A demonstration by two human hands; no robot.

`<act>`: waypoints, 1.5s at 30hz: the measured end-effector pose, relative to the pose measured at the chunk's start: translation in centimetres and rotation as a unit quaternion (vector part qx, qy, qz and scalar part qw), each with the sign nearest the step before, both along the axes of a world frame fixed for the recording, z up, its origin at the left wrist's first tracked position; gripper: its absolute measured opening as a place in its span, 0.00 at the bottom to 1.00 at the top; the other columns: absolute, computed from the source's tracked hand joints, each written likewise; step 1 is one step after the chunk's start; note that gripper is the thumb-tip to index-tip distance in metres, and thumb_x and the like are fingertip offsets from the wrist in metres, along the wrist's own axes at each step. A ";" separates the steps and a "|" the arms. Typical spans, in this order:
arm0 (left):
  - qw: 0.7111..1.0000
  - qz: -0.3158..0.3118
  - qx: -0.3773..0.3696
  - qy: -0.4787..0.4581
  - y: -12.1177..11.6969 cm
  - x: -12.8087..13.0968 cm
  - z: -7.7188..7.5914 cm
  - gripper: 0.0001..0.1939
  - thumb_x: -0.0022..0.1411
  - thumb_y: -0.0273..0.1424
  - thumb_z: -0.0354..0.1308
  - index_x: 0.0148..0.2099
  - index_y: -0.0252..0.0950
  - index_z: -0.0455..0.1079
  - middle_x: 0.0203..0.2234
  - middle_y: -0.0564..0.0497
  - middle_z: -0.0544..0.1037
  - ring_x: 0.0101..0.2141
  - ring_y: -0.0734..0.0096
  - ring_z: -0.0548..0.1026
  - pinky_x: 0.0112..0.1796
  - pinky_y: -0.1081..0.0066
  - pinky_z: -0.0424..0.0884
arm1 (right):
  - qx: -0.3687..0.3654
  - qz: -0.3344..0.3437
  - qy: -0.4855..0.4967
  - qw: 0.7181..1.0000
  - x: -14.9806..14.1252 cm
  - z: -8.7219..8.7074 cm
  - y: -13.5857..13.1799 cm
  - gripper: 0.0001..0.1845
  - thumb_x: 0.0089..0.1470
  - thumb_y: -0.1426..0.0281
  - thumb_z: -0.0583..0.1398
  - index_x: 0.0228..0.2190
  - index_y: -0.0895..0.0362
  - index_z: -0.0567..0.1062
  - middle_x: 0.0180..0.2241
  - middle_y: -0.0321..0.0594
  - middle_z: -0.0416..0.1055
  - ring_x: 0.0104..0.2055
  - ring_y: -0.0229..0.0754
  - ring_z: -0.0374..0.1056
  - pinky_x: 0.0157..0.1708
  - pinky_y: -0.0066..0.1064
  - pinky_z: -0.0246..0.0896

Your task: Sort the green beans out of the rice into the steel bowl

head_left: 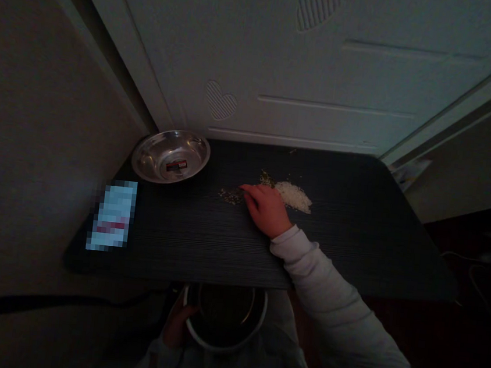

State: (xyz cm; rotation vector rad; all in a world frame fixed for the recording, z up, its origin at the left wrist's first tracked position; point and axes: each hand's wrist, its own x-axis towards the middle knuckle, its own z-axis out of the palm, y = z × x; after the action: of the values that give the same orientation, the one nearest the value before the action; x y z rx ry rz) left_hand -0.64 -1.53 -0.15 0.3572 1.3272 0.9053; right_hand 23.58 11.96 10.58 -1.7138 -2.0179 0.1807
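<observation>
My left hand (176, 324) grips the left rim of a round bowl (232, 347) with a pale rim and a dark inside, held at my lap below the table's front edge. What lies in the bowl is too dark to make out. My right hand (268, 208) rests over the tabletop, its fingers bent together and pointing left. Just right of it lies a heap of white rice-like grains (295, 197). Small green-yellow bits (266, 178) show behind the knuckles. By the fingertips is a thin scatter of grains (229, 196); whatever the fingers pinch is hidden.
A dark ridged table (344, 247) stands against a white panel with embossed hearts (221, 100). On its back left sits a shiny metal basin (170, 157) with a label inside. A blurred-out bright phone-like shape (113, 216) is at the left edge. Cables (478, 284) lie at right.
</observation>
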 end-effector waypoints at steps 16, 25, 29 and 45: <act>1.000 -0.019 0.022 0.010 0.1 0.1 0.0 0.22 0.35 0.28 0.62 0.39 0.36 0.75 0.34 0.46 0.81 0.46 0.45 0.72 0.48 0.55 0.64 | 0.015 0.060 0.064 0.996 0.2 0.1 -0.9 0.16 0.57 0.71 0.50 0.44 0.57 0.71 0.37 0.43 0.72 0.41 0.44 0.65 0.41 0.37 0.56; 0.998 -0.051 0.017 0.021 0.4 -0.3 0.1 0.22 0.32 0.28 0.64 0.37 0.36 0.76 0.32 0.46 0.81 0.42 0.44 0.74 0.43 0.55 0.67 | 0.010 0.098 0.060 0.993 -0.3 0.3 -1.4 0.15 0.56 0.71 0.51 0.43 0.58 0.72 0.36 0.43 0.73 0.40 0.43 0.66 0.40 0.37 0.55; 0.998 -0.052 0.027 0.025 0.5 -0.4 0.1 0.22 0.33 0.28 0.64 0.37 0.36 0.76 0.31 0.46 0.81 0.43 0.45 0.73 0.45 0.56 0.66 | 0.014 0.082 0.086 0.993 -0.2 0.2 -1.5 0.15 0.56 0.72 0.51 0.44 0.57 0.71 0.40 0.43 0.73 0.43 0.43 0.67 0.42 0.37 0.57; 0.999 -0.035 0.016 0.023 0.1 -0.1 0.0 0.20 0.34 0.28 0.62 0.37 0.36 0.76 0.35 0.46 0.81 0.45 0.45 0.72 0.46 0.56 0.65 | -0.009 0.051 0.098 0.994 -0.2 0.3 -1.3 0.16 0.55 0.73 0.51 0.43 0.60 0.72 0.42 0.46 0.73 0.44 0.44 0.68 0.42 0.38 0.59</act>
State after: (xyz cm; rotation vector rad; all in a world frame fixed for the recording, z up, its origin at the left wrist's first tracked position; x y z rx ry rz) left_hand -0.74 -1.46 -0.13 0.4482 1.3352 0.8652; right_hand 23.35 10.62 10.85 -1.5399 -1.9635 0.3874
